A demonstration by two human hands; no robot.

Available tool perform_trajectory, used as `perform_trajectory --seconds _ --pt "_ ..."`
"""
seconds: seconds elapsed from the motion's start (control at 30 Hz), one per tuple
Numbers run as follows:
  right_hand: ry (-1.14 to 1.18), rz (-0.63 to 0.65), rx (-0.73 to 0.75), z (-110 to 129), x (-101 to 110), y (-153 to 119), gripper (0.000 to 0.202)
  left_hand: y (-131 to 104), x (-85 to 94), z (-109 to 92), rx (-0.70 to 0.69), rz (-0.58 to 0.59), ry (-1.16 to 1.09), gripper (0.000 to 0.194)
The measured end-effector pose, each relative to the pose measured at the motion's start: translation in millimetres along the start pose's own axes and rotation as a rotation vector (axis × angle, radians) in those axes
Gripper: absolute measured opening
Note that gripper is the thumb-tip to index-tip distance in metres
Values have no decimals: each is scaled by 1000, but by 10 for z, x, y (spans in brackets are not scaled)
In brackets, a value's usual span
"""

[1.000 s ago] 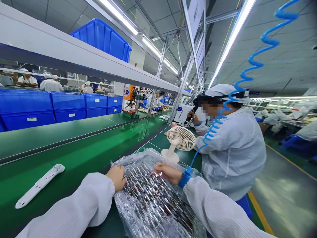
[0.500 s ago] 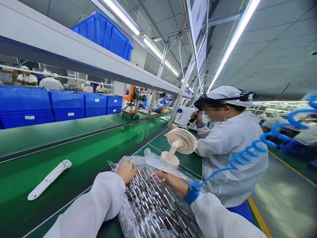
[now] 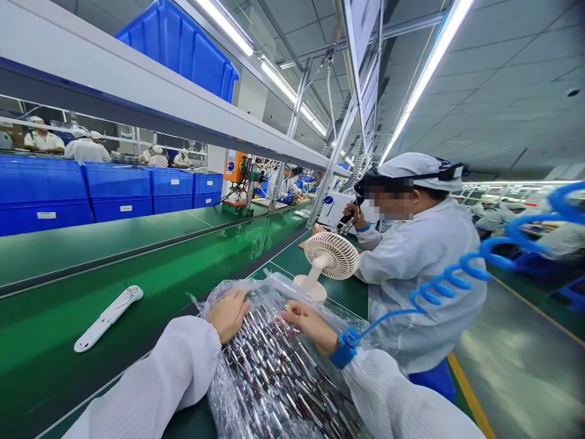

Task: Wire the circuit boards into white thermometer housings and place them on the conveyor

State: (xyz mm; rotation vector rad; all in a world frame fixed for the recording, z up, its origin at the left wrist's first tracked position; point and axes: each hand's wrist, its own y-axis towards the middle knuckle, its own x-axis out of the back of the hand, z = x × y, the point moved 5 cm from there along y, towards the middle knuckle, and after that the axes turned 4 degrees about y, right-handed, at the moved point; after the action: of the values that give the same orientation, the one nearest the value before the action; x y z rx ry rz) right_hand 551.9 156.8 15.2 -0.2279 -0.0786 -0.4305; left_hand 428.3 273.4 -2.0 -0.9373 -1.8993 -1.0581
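Observation:
A clear plastic bag [image 3: 225,396] lies spread at the front, full of slim shiny metal pieces [image 3: 269,366] with thin dark wires among them. My left hand [image 3: 228,315] rests on the bag's far left edge, fingers stretched out flat and thumb apart. Over the right side of the heap, my right hand [image 3: 311,323] has its thumb and fingers pinched together; whatever is between them is too small to make out. A blue wrist band [image 3: 345,349] circles my right wrist.
A cream desk fan [image 3: 331,255] stands just beyond the bag. A white elongated part [image 3: 108,318] lies on the green conveyor belt [image 3: 192,268]. A coiled blue cord [image 3: 439,289] stretches right from my wrist. A co-worker [image 3: 425,268] sits close at the right.
The white elongated part has shifted right and away along the belt. My right fingers have drawn together from a looser spread. The view has turned slightly.

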Motion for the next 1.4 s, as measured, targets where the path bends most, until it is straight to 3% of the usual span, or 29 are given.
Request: perform_trajectory --seconds 0.17,0.33,0.6,0.83,0.97,1.2,1.4 --pt "12 11 3 31 -29 -9 31 -89 90 -303 -424 78 48 54" --pt "-4 -17 9 5 -35 -8 21 6 -28 -428 -584 96 147 48" --pt "-24 -14 11 -8 -43 -4 18 41 -71 -414 -607 48 236 42" --pt "-46 -25 71 27 -77 -8 20 56 -63 -435 -581 21 261 55" --pt "-42 -20 84 55 -72 -29 27 39 -70 -448 -623 38 274 48" --pt "-51 -44 119 202 -105 -130 36 -104 -33 -387 -564 59 306 27" --pt "-67 -85 100 208 -117 -136 34 -350 98 -321 -533 123 306 26"
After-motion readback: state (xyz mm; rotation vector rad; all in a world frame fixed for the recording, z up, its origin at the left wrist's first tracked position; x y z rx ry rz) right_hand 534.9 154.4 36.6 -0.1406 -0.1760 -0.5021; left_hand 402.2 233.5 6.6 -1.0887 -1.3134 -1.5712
